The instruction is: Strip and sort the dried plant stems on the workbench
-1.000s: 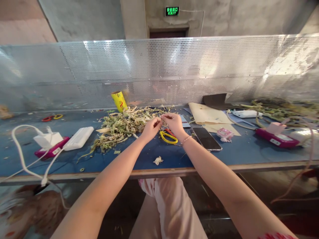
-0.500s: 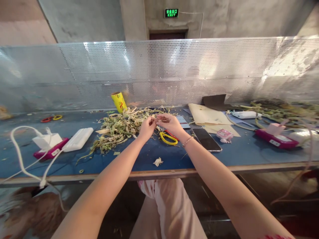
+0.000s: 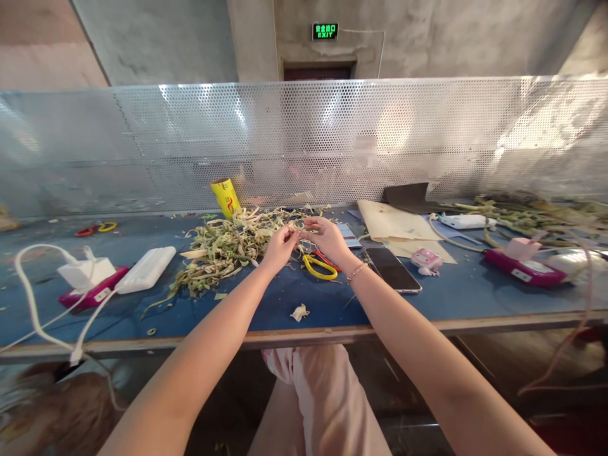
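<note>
My left hand (image 3: 282, 246) is closed in a pinch at the right edge of a heap of dried, greenish plant stalks and leaves (image 3: 221, 250). My right hand (image 3: 327, 239), with a bracelet at the wrist, meets it fingertip to fingertip, thumb and fingers drawn together. Whatever the fingers hold is too small to make out. Just below the right hand lie scissors (image 3: 319, 269) with yellow and red handles, their blades hidden. A pale crumpled scrap (image 3: 299, 312) rests near the table's front edge.
A yellow tube (image 3: 225, 197) leans behind the heap. A phone (image 3: 393, 270), pink figure (image 3: 426, 261) and cardboard (image 3: 396, 220) lie right. Magenta power strips (image 3: 525, 269) with cords flank both sides; a white power bank (image 3: 146, 269) lies left. A perforated metal screen (image 3: 190, 145) closes the back.
Both hands keep their fingertips together, with only slight finger movement. The whole view has shifted a little; nothing on the table has visibly moved.
</note>
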The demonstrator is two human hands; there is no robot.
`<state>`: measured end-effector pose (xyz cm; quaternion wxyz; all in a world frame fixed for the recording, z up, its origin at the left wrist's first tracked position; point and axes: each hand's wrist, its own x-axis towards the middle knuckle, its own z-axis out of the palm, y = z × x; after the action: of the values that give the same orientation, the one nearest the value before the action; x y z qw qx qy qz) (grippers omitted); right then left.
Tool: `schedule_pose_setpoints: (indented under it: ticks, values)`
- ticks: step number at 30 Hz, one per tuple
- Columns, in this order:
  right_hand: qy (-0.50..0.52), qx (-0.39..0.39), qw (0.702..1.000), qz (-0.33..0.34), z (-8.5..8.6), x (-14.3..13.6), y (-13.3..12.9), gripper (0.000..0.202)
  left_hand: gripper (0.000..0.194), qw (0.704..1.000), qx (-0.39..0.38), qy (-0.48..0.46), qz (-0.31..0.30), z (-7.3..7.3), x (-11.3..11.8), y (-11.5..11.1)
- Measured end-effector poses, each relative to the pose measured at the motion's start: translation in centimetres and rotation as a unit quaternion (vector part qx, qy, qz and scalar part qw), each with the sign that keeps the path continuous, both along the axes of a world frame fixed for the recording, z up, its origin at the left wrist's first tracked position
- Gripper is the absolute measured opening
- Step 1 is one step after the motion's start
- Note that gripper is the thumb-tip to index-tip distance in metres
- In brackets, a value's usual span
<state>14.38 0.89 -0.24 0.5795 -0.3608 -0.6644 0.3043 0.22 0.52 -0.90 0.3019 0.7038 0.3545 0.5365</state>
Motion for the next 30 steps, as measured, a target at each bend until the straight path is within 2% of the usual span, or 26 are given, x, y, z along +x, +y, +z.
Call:
schedule_pose_setpoints:
  ticks: [6,11,14,21,25,30]
  values:
    - [-0.073,0.035,0.996,0.028,-0.1,0.1,-0.2,0.021,0.022,1.0,-0.019,-0.022,-0.004,-0.1,0.1,0.2]
    - [-0.072,0.046,0.996,0.033,-0.3,0.1,0.2,0.027,0.019,0.999,-0.038,-0.032,-0.007,-0.1,0.2,0.1]
    - [-0.079,0.06,0.995,0.029,-0.3,0.2,0.2,0.023,0.019,0.997,-0.055,-0.045,-0.008,0.0,0.2,0.1]
    - [-0.111,0.117,0.987,0.025,0.3,0.2,-1.3,0.021,0.016,0.988,-0.102,-0.119,-0.007,0.1,0.3,0.1]
    - [-0.074,0.091,0.993,0.026,0.4,0.1,-1.3,0.023,0.016,0.986,-0.105,-0.129,-0.015,-0.1,0.3,0.2]
    - [0.008,-0.01,0.999,0.038,0.0,-0.2,-0.3,0.014,0.014,0.993,-0.063,-0.087,-0.044,-0.4,0.2,0.4]
